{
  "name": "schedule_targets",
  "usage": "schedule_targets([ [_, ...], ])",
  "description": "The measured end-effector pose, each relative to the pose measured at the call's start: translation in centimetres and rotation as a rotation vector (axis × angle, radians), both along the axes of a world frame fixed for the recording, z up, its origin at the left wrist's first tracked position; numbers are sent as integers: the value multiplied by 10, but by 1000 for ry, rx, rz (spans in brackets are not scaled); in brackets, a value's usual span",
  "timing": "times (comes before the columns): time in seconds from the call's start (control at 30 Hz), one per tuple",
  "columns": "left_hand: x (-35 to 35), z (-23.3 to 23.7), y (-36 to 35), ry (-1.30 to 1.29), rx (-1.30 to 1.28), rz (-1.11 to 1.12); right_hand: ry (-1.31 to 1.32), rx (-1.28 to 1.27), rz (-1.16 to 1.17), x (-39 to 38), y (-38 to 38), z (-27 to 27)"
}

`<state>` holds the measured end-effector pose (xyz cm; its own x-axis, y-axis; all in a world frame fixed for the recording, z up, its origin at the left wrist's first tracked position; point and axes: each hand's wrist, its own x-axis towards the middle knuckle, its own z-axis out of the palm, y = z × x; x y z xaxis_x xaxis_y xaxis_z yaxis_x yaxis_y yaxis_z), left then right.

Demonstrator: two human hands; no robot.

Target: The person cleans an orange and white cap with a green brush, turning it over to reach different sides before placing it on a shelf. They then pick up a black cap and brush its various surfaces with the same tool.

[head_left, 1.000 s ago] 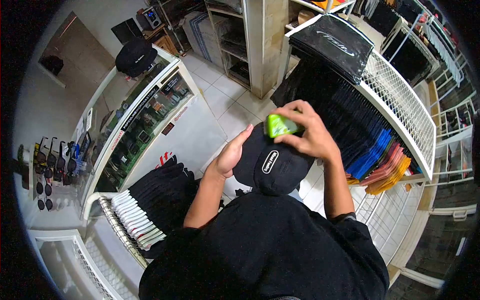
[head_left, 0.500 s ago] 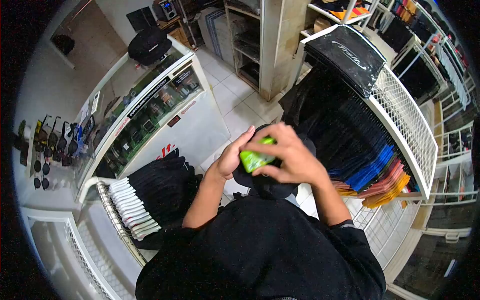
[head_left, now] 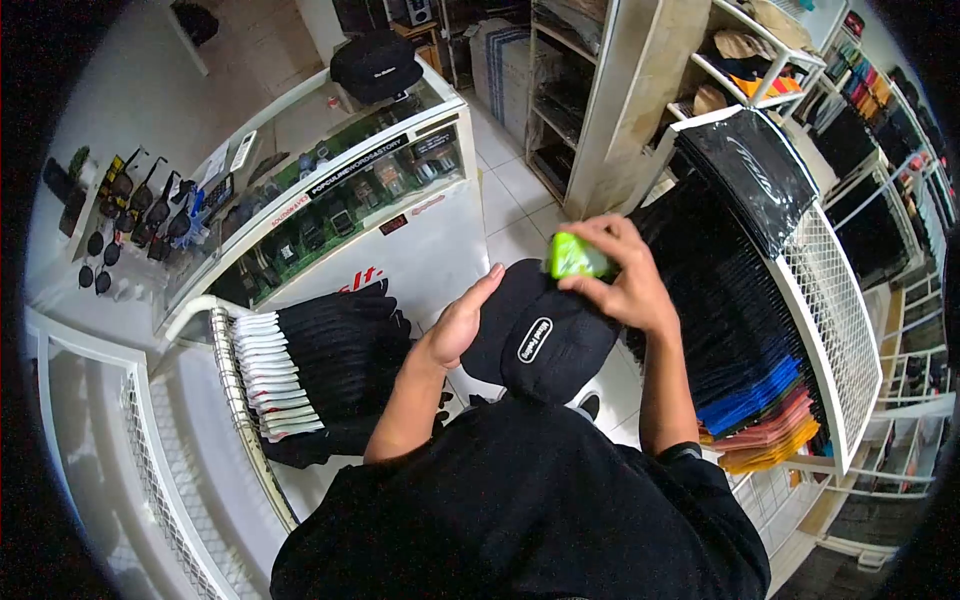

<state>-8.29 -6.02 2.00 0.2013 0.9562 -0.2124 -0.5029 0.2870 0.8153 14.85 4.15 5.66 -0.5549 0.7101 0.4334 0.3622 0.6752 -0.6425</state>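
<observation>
A black cap point(head_left: 575, 350) with an oval white-edged patch is held in front of my chest, its brim to the left. My left hand point(head_left: 458, 325) grips the cap by the brim's left edge, thumb pointing up and its other fingers hidden underneath. My right hand point(head_left: 632, 278) pinches a bright green block-like item point(head_left: 574, 256), slightly blurred, at the upper edge of the cap. Whether the green item touches the cap I cannot tell.
Left of me, a rack of black clothes point(head_left: 345, 355) stands before a glass display counter point(head_left: 440, 190) with another black cap point(head_left: 377, 66) on top. On the right is a rack of dark and coloured garments point(head_left: 735, 310). Sunglasses point(head_left: 125, 205) hang far left.
My right hand and the green item have moved up and right, off the middle of the cap, and the patch now shows. The view has shifted.
</observation>
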Motion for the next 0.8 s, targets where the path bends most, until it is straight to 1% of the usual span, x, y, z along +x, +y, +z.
schedule_targets([
  [0.03, -4, -6, 2, -32, -21, -40, -34, 23, -20, -1, -1, 1],
  [0.07, -4, -6, 2, -33, -21, -33, -65, 48, -42, -4, -4, 4],
  [0.13, 5, -5, 5, -151, -89, -31, -25, 113, 148, -17, -23, 12],
  [0.17, 12, -23, 6, 40, -58, 215, -38, 130, 261, -25, -32, 15],
  [0.2, 12, -20, 5, 40, -62, 207, -73, 100, 352, -30, -36, 12],
  [0.27, 6, -7, 6, 90, -17, 111, -4, 62, 316, -24, -23, 3],
  [0.3, 0, -6, 7, -141, -48, -49, 14, 7, 236, -15, -11, -4],
  [0.33, 1, 1, 4, -46, -18, -21, 42, -40, 139, -8, -2, -7],
  [0.4, -2, -4, 6, -6, -55, 0, -49, -34, 23, 1, -4, -1],
  [0.43, 0, -5, 9, -46, -57, -20, -33, 89, 60, -2, -10, -2],
  [0.47, 3, -9, 9, -86, -67, -42, -46, 102, 145, -7, -20, 1],
  [0.5, 10, -15, 6, 133, 32, 67, -69, 98, 226, -15, -32, 4],
  [0.53, 12, -5, 7, 127, -47, 40, -91, 98, 304, -20, -38, 5],
  [0.57, 8, -17, 10, 84, -21, 6, -63, 105, 314, -21, -38, 5],
  [0.6, 3, -30, 13, 41, 6, -26, -8, 115, 271, -16, -30, 3],
  [0.67, 2, -12, 11, -180, 0, -160, 78, 15, 102, 1, -9, -14],
  [0.7, 2, -17, 10, -90, -30, -76, 39, -7, 27, 7, -5, -10],
  [0.73, 4, -18, 10, -91, -26, -74, 13, -31, -5, 9, -7, -6],
  [0.8, 8, -20, 13, -106, -57, -73, -56, 126, 48, 5, -19, -2],
])
